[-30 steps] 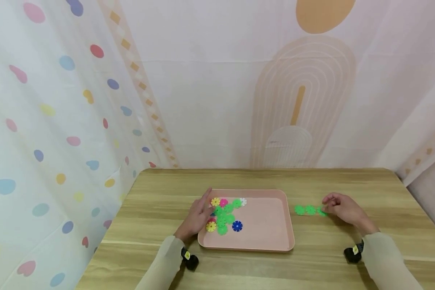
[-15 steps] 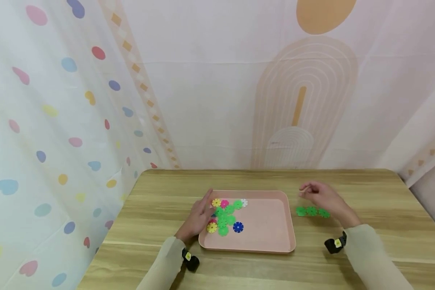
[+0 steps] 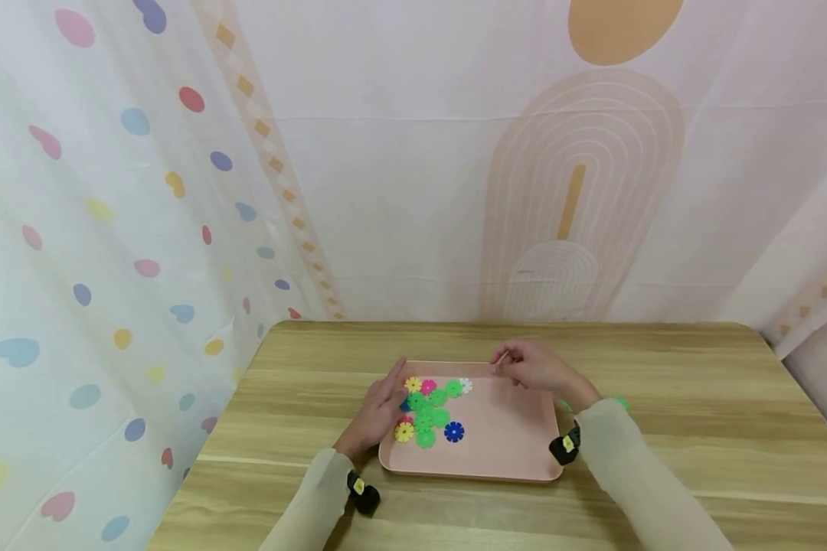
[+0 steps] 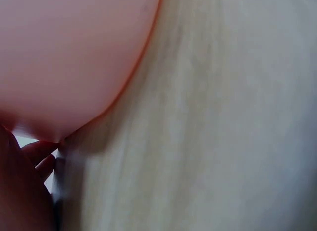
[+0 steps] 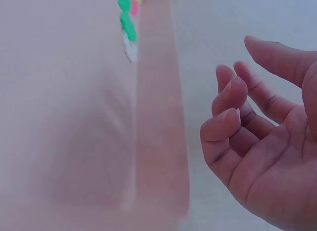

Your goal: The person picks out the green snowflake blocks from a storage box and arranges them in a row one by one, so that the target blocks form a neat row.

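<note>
From afar I read a reach for the green discs (image 3: 425, 419), in the tray (image 3: 503, 455) beside the straight-fingered left hand (image 3: 377, 411); right hand (image 3: 540, 371) hangs over the tray, thumb and fingers apart, holding nothing; next move likely calls for a neat pinch.

Light-brown wood-grain desk (image 3: 282, 428), rounded far corners. Shallow pink rectangular tray (image 3: 499, 440) with rounded corners sits near its middle. Right of tray: small bright-green flat pieces (image 3: 622, 402), mostly hidden.
</note>
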{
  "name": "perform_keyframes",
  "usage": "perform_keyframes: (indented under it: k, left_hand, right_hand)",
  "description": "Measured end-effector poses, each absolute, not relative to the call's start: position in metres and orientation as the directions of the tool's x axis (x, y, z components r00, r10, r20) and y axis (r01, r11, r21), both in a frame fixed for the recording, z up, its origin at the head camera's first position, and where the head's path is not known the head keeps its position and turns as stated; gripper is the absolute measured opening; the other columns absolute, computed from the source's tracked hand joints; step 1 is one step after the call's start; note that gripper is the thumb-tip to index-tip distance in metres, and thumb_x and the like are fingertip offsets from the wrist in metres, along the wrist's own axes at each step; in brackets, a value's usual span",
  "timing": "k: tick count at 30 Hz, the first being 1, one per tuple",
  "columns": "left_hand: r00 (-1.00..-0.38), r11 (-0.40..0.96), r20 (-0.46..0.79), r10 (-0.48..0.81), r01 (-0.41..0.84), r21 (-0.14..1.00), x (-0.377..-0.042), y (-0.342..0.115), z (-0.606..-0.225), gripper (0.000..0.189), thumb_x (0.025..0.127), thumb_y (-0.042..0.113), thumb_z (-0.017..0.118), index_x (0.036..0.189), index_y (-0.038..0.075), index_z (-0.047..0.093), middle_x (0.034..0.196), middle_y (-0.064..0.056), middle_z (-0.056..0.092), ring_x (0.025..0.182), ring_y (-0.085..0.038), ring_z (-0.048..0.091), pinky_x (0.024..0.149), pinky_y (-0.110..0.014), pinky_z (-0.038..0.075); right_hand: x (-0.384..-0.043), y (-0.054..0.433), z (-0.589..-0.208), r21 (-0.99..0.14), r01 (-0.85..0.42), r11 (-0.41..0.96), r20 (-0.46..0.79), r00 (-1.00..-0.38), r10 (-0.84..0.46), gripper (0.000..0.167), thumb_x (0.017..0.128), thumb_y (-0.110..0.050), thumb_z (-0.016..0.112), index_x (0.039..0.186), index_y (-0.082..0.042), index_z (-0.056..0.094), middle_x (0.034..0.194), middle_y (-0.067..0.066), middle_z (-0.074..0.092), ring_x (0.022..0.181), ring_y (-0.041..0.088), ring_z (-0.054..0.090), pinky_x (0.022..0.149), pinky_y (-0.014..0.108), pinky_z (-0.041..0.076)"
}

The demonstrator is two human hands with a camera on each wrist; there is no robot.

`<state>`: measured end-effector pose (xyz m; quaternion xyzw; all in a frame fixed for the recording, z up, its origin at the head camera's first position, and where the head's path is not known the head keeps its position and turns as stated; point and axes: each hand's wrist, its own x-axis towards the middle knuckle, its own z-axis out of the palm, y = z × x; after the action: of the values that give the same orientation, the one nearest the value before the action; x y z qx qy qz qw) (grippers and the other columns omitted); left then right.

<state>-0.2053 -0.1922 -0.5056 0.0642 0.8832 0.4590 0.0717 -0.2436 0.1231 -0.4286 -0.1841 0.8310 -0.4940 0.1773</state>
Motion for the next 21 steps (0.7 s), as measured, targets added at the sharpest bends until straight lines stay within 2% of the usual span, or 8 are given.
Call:
perform_keyframes:
  k: [5, 12, 17, 21]
  left_hand:
    - [-0.983, 0.575, -0.066, 0.173, 0.046, 0.817, -0.204, -0.193, -0.505, 0.059, 0.107, 0.029, 0.039, 0.16, 0.028, 0.015, 0.163, -0.015, 0.018, 0.148, -0.039, 0.011, 0.115, -0.069, 0.008]
    - [-0.984, 0.584, -0.076, 0.164, 0.035, 0.811, -0.203, -0.193, -0.504, 0.059, 0.106, 0.03, 0.04, 0.16, 0.03, 0.015, 0.162, -0.014, 0.02, 0.147, -0.037, 0.015, 0.115, -0.068, 0.01]
    - [-0.984, 0.583, -0.068, 0.166, 0.042, 0.811, -0.203, -0.192, -0.504, 0.06, 0.106, 0.03, 0.041, 0.16, 0.029, 0.015, 0.161, -0.015, 0.022, 0.145, -0.036, 0.018, 0.114, -0.068, 0.012]
    - [-0.983, 0.575, -0.09, 0.163, 0.02, 0.818, -0.202, -0.191, -0.505, 0.06, 0.106, 0.032, 0.041, 0.16, 0.032, 0.015, 0.162, -0.014, 0.019, 0.147, -0.036, 0.014, 0.115, -0.068, 0.01]
  right_hand:
    - [-0.246, 0.096, -0.437, -0.889, -0.098, 0.447, -0.16, -0.848, -0.506, 0.017, 0.094, -0.004, 0.058, 0.109, -0.003, 0.065, 0.091, 0.013, 0.064, 0.067, 0.016, 0.052, 0.059, 0.028, 0.045]
    - [-0.248, 0.072, -0.45, -0.89, -0.07, 0.451, -0.214, -0.809, -0.547, 0.028, 0.088, 0.005, 0.054, 0.114, 0.002, 0.064, 0.095, 0.013, 0.065, 0.075, 0.022, 0.057, 0.068, 0.03, 0.049]
    - [-0.248, 0.06, -0.459, -0.884, -0.096, 0.458, -0.189, -0.822, -0.537, 0.03, 0.086, 0.009, 0.052, 0.113, 0.003, 0.063, 0.087, 0.009, 0.059, 0.068, 0.017, 0.049, 0.059, 0.024, 0.042]
    - [-0.247, 0.055, -0.467, -0.857, -0.112, 0.503, -0.182, -0.847, -0.499, 0.027, 0.088, 0.004, 0.059, 0.113, -0.004, 0.065, 0.089, 0.006, 0.056, 0.076, 0.017, 0.048, 0.065, 0.026, 0.041]
